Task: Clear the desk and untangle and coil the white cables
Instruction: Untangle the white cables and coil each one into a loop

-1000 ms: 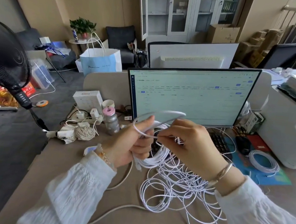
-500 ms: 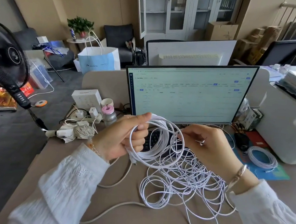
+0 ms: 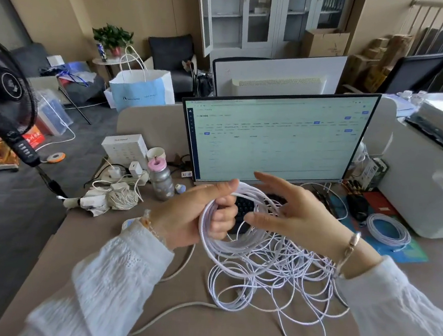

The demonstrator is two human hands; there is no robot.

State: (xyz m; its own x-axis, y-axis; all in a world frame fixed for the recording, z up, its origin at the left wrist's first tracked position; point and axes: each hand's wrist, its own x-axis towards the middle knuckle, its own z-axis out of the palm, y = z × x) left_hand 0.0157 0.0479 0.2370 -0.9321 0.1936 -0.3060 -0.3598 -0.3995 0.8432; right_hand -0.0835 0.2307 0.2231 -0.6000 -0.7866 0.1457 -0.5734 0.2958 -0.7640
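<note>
While the left hand grips a round bunch of thin white cable loops, the right hand is spread flat with straight fingers, touching the loops' far side.

From the held loops, more thin white cable falls into a messy tangled pile on the tan desk top, right under both hands. A thicker cream cord runs across the desk near the pile. Behind the hands sits a black keyboard, mostly hidden by them, then a wide flat computer screen. A grey bottle with a pink lid stands to the left. A neat white cable coil lies on the right.
</note>
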